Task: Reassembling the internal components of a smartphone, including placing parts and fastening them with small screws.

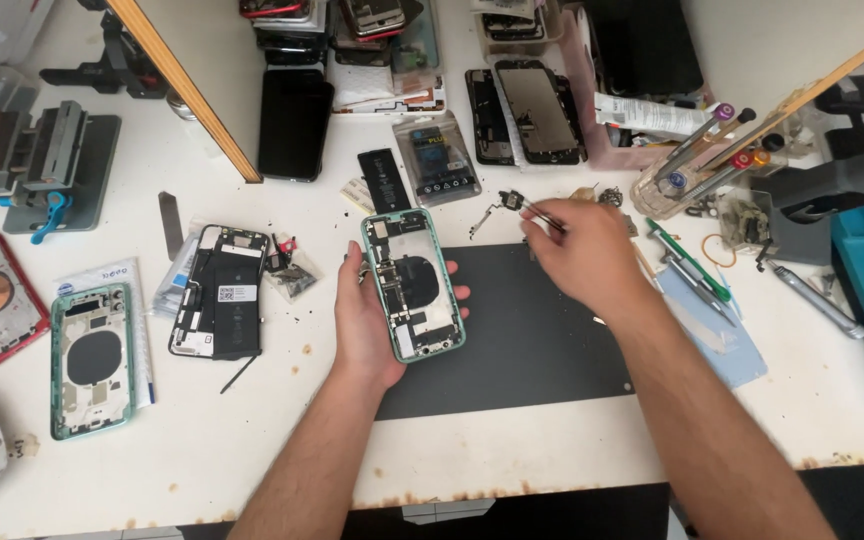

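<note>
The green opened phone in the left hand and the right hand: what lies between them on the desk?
In the head view, only a bare strip of the dark work mat lies between the opened green phone and the right hand.

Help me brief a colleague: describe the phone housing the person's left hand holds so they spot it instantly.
On the white workbench, find the dark mat. At its left edge the left hand cradles a mint-green phone housing. Unlike the emptier green housing lying far left, this one holds parts.
</note>
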